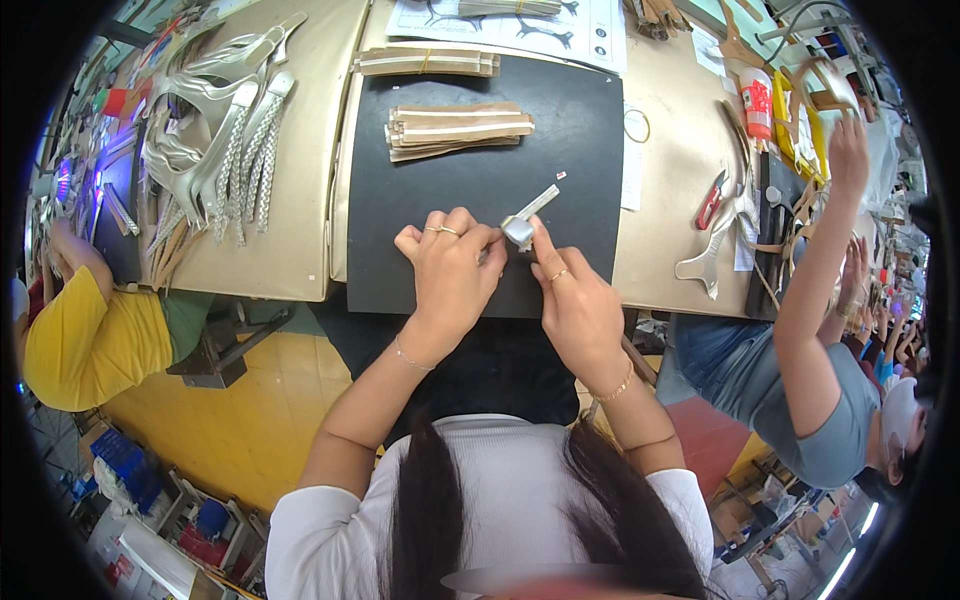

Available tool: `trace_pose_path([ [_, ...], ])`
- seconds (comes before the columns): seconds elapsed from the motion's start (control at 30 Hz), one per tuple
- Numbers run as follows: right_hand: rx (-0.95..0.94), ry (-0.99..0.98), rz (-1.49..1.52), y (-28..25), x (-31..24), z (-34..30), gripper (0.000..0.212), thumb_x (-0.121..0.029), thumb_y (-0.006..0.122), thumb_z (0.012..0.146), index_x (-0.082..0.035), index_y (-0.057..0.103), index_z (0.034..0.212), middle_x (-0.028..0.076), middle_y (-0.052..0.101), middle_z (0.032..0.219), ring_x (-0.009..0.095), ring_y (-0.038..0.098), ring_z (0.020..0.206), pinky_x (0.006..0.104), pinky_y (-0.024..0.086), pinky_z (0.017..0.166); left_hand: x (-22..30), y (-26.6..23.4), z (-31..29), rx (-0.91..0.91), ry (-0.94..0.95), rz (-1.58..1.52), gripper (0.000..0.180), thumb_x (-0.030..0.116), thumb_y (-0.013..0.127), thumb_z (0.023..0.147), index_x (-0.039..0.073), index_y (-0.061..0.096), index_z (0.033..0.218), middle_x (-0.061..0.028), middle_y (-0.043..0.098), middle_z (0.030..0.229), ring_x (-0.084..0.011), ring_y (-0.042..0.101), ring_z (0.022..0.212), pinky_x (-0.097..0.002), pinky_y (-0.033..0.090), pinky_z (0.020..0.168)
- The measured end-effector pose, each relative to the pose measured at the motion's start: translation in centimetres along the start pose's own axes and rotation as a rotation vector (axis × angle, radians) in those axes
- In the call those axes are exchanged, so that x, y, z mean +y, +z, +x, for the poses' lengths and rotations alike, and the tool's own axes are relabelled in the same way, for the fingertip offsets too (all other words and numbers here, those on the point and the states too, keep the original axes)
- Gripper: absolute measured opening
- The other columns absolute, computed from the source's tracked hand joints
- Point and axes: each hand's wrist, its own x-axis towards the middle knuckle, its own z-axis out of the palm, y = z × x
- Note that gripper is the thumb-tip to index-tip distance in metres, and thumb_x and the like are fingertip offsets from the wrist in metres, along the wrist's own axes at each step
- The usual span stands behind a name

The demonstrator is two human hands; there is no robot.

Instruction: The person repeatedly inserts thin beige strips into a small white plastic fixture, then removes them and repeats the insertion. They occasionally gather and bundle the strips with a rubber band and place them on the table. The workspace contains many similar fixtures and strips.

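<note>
Over the black mat (400, 215), a narrow silvery strip with a folded, shiny rounded end (517, 231) sits between my two hands. My left hand (450, 268) is closed, its thumb and forefinger pinching at the left side of that end. From the right, my right hand (583, 308) grips it with forefinger and thumb; the fingers hide part of it. The strip's pale tail points up and to the right, near a tiny red-and-white scrap (561, 175). Farther up the mat lies a loose stack of brown strips with white centre lines (460, 130).
Behind the stack lies a banded bundle of similar strips (428, 63), below a printed sheet (610, 45). Silver braided straps (235, 120) are heaped at left. Red-handled snips (711, 200), a red-and-white bottle (757, 105) and a yellow tray (800, 150) stand right. Co-workers sit on both sides.
</note>
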Motion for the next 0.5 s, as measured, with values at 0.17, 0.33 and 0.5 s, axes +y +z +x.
trace_pose_path([
  [0.17,-0.065,0.016,-0.079,0.58,0.39,-0.38,0.057,-0.010,0.068,0.094,-0.016,0.055,0.149,0.006,0.061,0.083,0.024,0.065,0.065,0.0387,0.053,0.058,-0.61,-0.77,-0.67,0.016,0.036,-0.009,0.012,0.017,0.084,0.079,0.014,0.080,0.089,0.0046,0.061,0.083,-0.0161,0.054,0.084,-0.0383,0.027,0.086],
  [0.33,-0.071,0.010,-0.088,0.60,0.61,-0.19,0.057,-0.010,0.069,0.094,-0.016,0.056,0.149,0.006,0.062,0.084,0.024,0.065,0.066,0.0390,0.052,0.058,-0.81,-0.62,-0.98,0.039,-0.001,-0.059,0.009,0.017,0.083,0.079,0.013,0.080,0.086,0.0041,0.061,0.081,-0.0160,0.053,0.084,-0.0380,0.027,0.086],
  [0.5,-0.017,0.039,-0.072,-0.18,0.39,0.35,0.057,-0.008,0.069,0.094,-0.015,0.055,0.149,0.008,0.062,0.086,0.027,0.065,0.066,0.0405,0.052,0.059,-0.66,-0.45,-0.75,0.022,-0.023,-0.066,0.006,0.015,0.082,0.079,0.011,0.079,0.083,0.0023,0.060,0.080,-0.0170,0.053,0.083,-0.0384,0.027,0.086],
])
